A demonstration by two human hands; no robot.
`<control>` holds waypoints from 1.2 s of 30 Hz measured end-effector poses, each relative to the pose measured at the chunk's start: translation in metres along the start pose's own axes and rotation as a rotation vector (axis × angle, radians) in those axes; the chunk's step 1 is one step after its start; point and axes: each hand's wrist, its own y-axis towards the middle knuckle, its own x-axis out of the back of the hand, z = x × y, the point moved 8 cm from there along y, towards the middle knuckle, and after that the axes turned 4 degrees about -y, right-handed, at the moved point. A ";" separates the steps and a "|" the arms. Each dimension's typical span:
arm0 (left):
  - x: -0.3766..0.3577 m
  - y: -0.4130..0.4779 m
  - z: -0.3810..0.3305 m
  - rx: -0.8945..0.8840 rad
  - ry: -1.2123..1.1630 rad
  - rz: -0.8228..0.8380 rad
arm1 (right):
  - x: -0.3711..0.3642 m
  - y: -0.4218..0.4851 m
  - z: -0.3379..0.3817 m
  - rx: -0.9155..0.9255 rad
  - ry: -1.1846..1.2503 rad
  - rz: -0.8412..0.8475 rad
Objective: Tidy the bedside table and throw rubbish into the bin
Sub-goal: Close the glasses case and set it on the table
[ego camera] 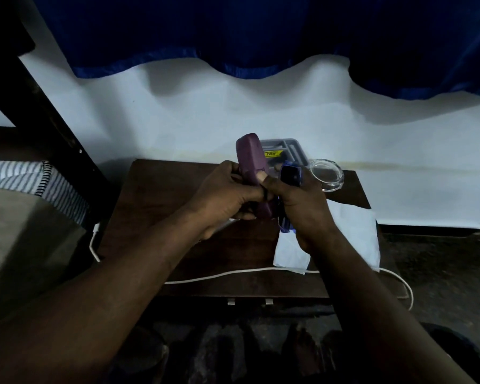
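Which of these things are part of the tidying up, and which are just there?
For the job: purple case in left hand, blue item in right hand, white tissue, glass dish, plastic tray, white cable.

Just there: blue curtain, striped bedding.

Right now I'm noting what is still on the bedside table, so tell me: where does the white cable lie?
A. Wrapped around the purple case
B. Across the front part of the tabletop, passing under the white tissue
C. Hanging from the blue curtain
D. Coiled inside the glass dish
B: the white cable runs along the front of the bedside table and disappears under the white tissue.
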 end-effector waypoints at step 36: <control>0.006 0.003 -0.008 -0.021 -0.211 0.000 | 0.007 -0.019 0.072 0.706 -0.883 -0.311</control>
